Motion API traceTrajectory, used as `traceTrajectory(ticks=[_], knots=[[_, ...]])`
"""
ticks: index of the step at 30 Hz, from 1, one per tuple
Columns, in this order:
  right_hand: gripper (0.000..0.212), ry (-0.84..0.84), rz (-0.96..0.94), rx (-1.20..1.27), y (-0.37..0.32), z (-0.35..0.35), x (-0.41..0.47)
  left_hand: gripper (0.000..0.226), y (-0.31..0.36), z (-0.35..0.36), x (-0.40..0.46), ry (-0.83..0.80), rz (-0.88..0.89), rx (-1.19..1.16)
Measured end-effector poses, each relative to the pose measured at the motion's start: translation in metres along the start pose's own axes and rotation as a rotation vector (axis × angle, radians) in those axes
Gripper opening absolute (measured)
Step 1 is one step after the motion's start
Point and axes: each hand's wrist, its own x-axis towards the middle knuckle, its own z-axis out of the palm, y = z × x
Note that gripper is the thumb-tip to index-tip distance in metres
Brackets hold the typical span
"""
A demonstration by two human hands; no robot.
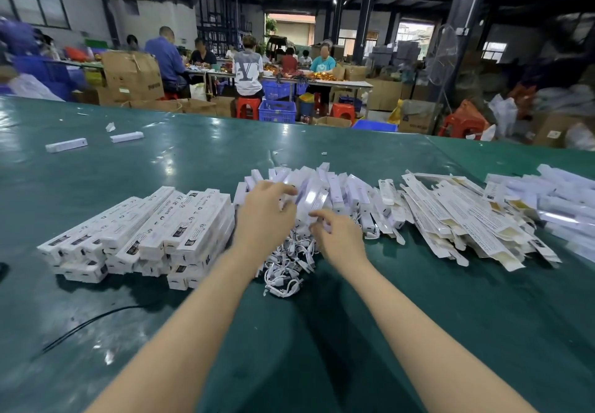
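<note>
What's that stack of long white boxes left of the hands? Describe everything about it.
The stack of boxes is long, slim white cartons, seemingly cardboard, closed, lying flat side by side in several layers on the green table. Black print and small symbols mark their tops. The left hand is close by its right end.

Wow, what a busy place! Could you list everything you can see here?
table: one, green, across the foreground
boxed packs: a stack, white, left of the hands
loose bars: a pile, white, middle
cables: a tangle, white, near edge of that pile
flat sleeves: a heap, white and clear, right
stray boxes: two, white, far left
cord: one, black, near left
stools: several, red, behind the table
crates: several, blue, by the stools
people: several, seated at far tables
left grip: bare hand, in the loose bars, hold unclear
right grip: bare hand, pinching one of the loose bars
</note>
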Motion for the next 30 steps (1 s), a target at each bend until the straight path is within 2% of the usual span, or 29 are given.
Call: traceTrajectory(ticks=[3, 7, 10, 12, 15, 17, 19, 22, 26, 30], knots=[[0.042, 0.062, 0.059, -0.08, -0.013, 0.005, 0.018, 0.029, 0.002, 0.027, -0.025, -0.012, -0.077, -0.093], [0.04, 0.396, 0.193, 0.004, 0.0, -0.014, 0.022, 0.027, -0.003, 0.043, -0.046, -0.076, -0.046, -0.185], [0.037, 0.479, 0.322, -0.174, 0.041, -0.044, 0.018, 0.029, 0.004, 0.056, -0.053, -0.162, -0.064, -0.283], [0.033, 0.457, 0.375, -0.328, 0.07, -0.065, 0.01, 0.028, 0.014, 0.068, -0.056, -0.183, -0.091, -0.37], [0.038, 0.261, 0.44, -0.613, 0.106, -0.093, 0.003, 0.027, 0.034, 0.092, -0.059, -0.191, -0.169, -0.565], [0.042, 0.148, 0.473, -0.706, 0.122, -0.109, 0.002, 0.029, 0.046, 0.109, -0.063, -0.207, -0.214, -0.671], [0.042, 0.126, 0.444, -0.796, 0.133, -0.119, 0.002, 0.027, 0.054, 0.121, -0.068, -0.235, -0.215, -0.704], [0.038, 0.244, 0.369, -0.91, 0.14, -0.124, 0.002, 0.025, 0.051, 0.129, -0.072, -0.259, -0.18, -0.703], [0.039, 0.388, 0.235, -0.79, 0.143, -0.124, 0.014, 0.025, 0.039, 0.125, -0.067, -0.203, -0.199, -0.705], [0.039, 0.306, 0.022, -0.777, 0.126, -0.107, 0.031, 0.022, 0.033, 0.127, -0.061, -0.184, -0.236, -0.74]])
